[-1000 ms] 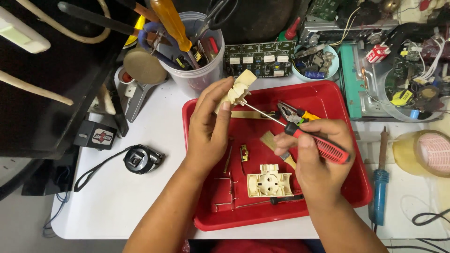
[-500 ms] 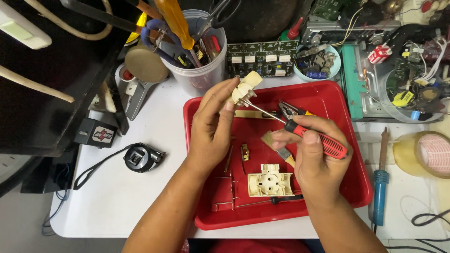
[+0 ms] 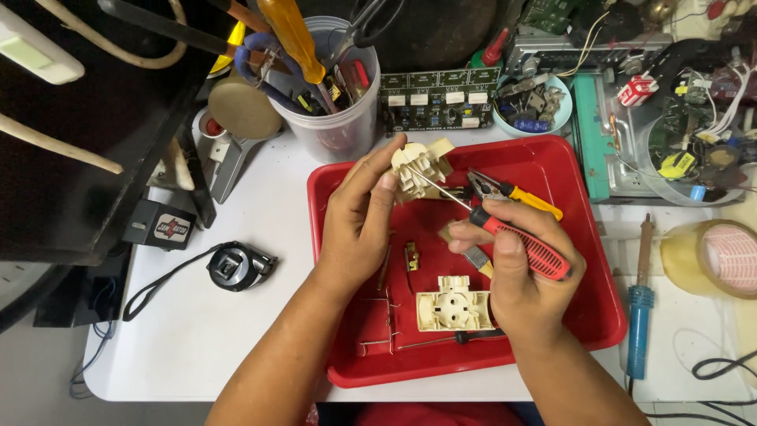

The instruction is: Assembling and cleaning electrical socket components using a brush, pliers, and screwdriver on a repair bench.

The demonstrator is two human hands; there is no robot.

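A cream plastic socket part (image 3: 419, 164) sits in the fingertips of the left hand (image 3: 359, 225), raised above the far left corner of the red tray (image 3: 579, 170). Its ribbed inner face is turned toward the camera and to the right. The left hand rises from the lower edge of the view, wrist straight, thumb and forefinger closed on the part's left edge, the other fingers curled behind it.

The right hand (image 3: 520, 272) is wrapped tight around the red ribbed handle of a screwdriver (image 3: 516, 241). The tool's long axis runs on a slant from lower right to upper left; its thin metal shaft meets the socket part at the tip. The right forearm enters from the lower right corner, knuckles up, thumb laid along the handle.

Beneath the hands, inside the tray, lie a cream socket faceplate (image 3: 455, 304) with round holes, a small brass contact (image 3: 411, 256), thin metal strips (image 3: 386, 315), and yellow-handled pliers (image 3: 512, 192) just beyond the screwdriver.

The tray rests on a white table (image 3: 236, 347). Left of it lies a black tape measure (image 3: 235, 267) with a cord. Behind it stands a clear tub of tools (image 3: 335, 102) and a green circuit board (image 3: 438, 95). To the right lie a blue-handled soldering iron (image 3: 640, 304) and a roll of tape (image 3: 714, 256).
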